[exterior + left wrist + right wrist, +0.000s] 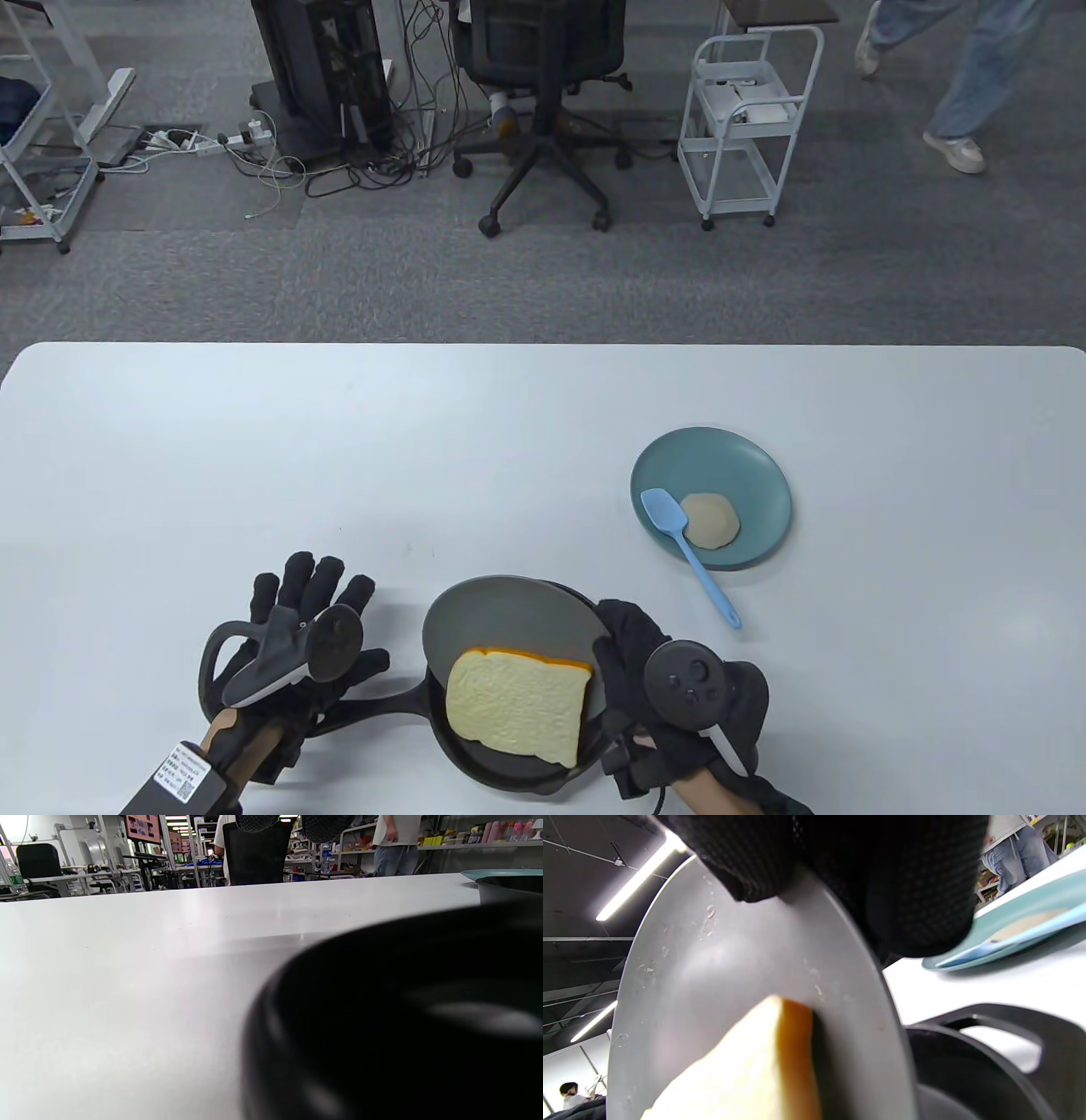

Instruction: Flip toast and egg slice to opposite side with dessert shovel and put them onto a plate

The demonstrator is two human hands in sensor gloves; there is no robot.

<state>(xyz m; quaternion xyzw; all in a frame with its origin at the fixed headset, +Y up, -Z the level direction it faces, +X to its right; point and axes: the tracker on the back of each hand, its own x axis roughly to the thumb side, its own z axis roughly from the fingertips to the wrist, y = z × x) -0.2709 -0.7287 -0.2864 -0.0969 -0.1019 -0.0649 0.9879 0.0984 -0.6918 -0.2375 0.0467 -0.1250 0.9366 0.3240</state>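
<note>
- Toast (pixel 517 709) lying in grey plate (pixel 475 615), tilted over black pan (pixel 509 768); right hand (pixel 670 688) gripping plate rim, fingers curled over edge.
- Left hand (pixel 293 645) open, fingers straight, resting over pan handle (pixel 373 709), apparently steadying.
- Egg (pixel 711 519) already on blue plate (pixel 755 480), shovel (pixel 685 548) blade resting beside it, handle trailing onto table (pixel 339 441).
- Step, by judgement: handling toast between grey plate and pan.
- Next likely needs: freeing right hand, fetching shovel, flipping toast, moving it beside egg.
</note>
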